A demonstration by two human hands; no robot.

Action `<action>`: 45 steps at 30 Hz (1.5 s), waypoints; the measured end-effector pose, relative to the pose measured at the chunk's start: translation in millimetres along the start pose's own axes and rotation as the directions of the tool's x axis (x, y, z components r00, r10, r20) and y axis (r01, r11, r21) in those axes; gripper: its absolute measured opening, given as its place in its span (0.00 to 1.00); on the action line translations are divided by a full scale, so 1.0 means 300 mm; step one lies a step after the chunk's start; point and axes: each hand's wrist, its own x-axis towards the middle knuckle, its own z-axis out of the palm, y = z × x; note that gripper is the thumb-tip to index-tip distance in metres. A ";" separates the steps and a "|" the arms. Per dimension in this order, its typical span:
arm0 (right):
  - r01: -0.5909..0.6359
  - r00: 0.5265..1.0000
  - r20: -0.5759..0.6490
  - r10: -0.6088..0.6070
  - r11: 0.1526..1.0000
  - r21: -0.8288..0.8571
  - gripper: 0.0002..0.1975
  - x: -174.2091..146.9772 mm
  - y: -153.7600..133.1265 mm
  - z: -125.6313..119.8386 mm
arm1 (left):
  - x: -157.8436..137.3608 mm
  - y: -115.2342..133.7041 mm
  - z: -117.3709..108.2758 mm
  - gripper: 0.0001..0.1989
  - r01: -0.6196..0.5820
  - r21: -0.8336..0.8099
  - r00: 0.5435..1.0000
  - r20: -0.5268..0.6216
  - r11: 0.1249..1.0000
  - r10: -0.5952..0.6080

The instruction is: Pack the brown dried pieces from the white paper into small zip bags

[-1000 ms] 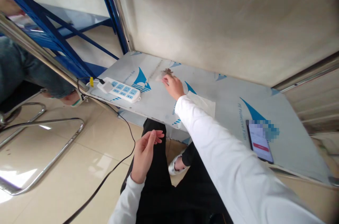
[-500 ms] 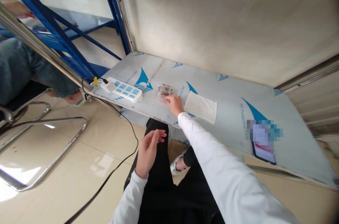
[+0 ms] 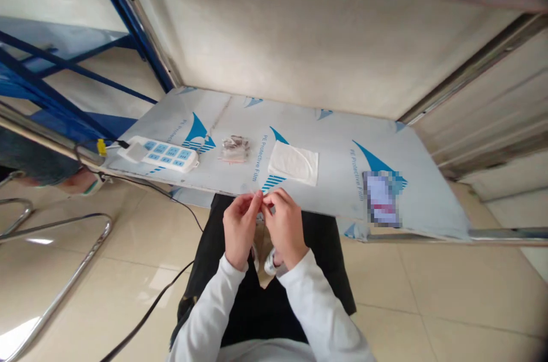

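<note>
- Lowest in the frame are two white sleeves [image 3: 213,309]. They come in from the bottom edge and lean in toward the middle, so the hands can meet.
- The left hand [image 3: 240,230] and the right hand [image 3: 286,228] are just below the middle of the frame, over the lap. Their fingers pinch close, and the tips meet. If a tiny thing is between them, I cannot tell what it is. Both hands meet here maybe because small work needs two sets of fingertips.
- Just past the hands is the near edge of the surface [image 3: 338,148].
- The phone [image 3: 381,202] lies flat, right of the middle of the frame. It is well apart from the hands, maybe to leave them room.
- The white sheet [image 3: 294,163] lies flat, up and a bit right of the hands. Lying flat, it should not slide.
- The clear bag [image 3: 234,149], with small brown bits in it, lies up and a bit left of the hands. No hand touches it, but it looks easy to reach.
- The power strip [image 3: 171,155] sits farther left with a plug in it, probably there to keep the cord at the side.
</note>
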 end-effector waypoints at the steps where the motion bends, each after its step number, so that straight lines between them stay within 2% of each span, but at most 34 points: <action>1: -0.009 1.000 -0.011 0.009 1.000 0.023 0.09 -0.021 0.013 -0.014 | -0.002 -0.009 0.021 0.16 0.023 -0.020 1.000 0.012 1.000 -0.023; 3: -0.032 0.998 -0.044 0.037 0.993 0.111 0.09 -0.034 0.049 -0.045 | 0.003 -0.025 0.058 0.17 0.052 -0.044 0.997 0.063 0.998 -0.049; 7: -0.106 0.983 -0.121 0.142 0.958 0.266 0.08 -0.008 0.111 -0.125 | 0.039 -0.026 0.115 0.18 0.080 -0.059 0.965 0.255 0.995 -0.063; 9: -0.155 0.969 -0.132 0.211 0.926 0.345 0.07 0.003 0.128 -0.158 | 0.056 -0.013 0.139 0.17 0.057 -0.063 0.948 0.315 0.996 -0.034; 11: -0.205 0.952 -0.121 0.280 0.882 0.423 0.07 0.010 0.136 -0.178 | 0.064 0.006 0.160 0.16 0.003 -0.032 0.945 0.327 0.999 0.008; 13: -0.248 0.939 -0.099 0.330 0.847 0.471 0.09 0.020 0.138 -0.188 | 0.066 0.026 0.182 0.15 -0.058 0.022 0.945 0.322 0.998 0.048; 15: -0.271 0.927 -0.119 0.356 0.854 0.445 0.10 0.042 0.132 -0.193 | 0.069 0.046 0.206 0.16 -0.114 0.082 0.945 0.317 0.990 0.083; 19: -0.312 0.909 -0.229 0.348 0.933 0.179 0.04 0.113 0.102 -0.199 | 0.093 0.066 0.243 0.18 -0.165 0.136 0.955 0.268 0.977 0.124; 21: -0.320 0.914 -0.232 0.333 0.943 0.092 0.04 0.129 0.087 -0.191 | 0.101 0.057 0.246 0.18 -0.103 0.092 0.973 0.215 0.990 0.082; 23: -0.296 0.930 -0.205 0.305 0.952 0.073 0.05 0.115 0.080 -0.174 | 0.089 0.033 0.235 0.16 0.011 0.003 0.986 0.168 1.000 -0.011; 26: -0.255 0.950 -0.155 0.269 0.961 0.105 0.05 0.048 0.086 -0.137 | 0.032 -0.025 0.206 0.14 0.180 -0.173 0.980 0.115 0.968 -0.162; 28: -0.255 0.954 -0.130 0.269 0.960 0.120 0.05 -0.002 0.094 -0.116 | -0.014 -0.069 0.189 0.14 0.230 -0.265 0.973 0.064 0.936 -0.221; 32: -0.244 0.966 -0.062 0.251 0.965 0.101 0.06 -0.054 0.095 -0.097 | -0.074 -0.120 0.175 0.14 0.282 -0.404 0.948 -0.024 0.870 -0.318; 36: -0.244 0.969 -0.028 0.247 0.965 0.093 0.05 -0.046 0.079 -0.108 | -0.081 -0.098 0.187 0.14 0.314 -0.501 0.918 -0.058 0.807 -0.393; 40: -0.243 0.969 -0.025 0.247 0.966 0.092 0.04 -0.031 0.072 -0.120 | -0.070 -0.078 0.193 0.15 0.283 -0.549 0.927 -0.056 0.786 -0.372; 45: -0.276 0.959 -0.021 0.281 0.951 0.136 0.04 -0.034 0.087 -0.128 | -0.070 -0.084 0.185 0.17 0.268 -0.551 0.949 0.008 0.790 -0.317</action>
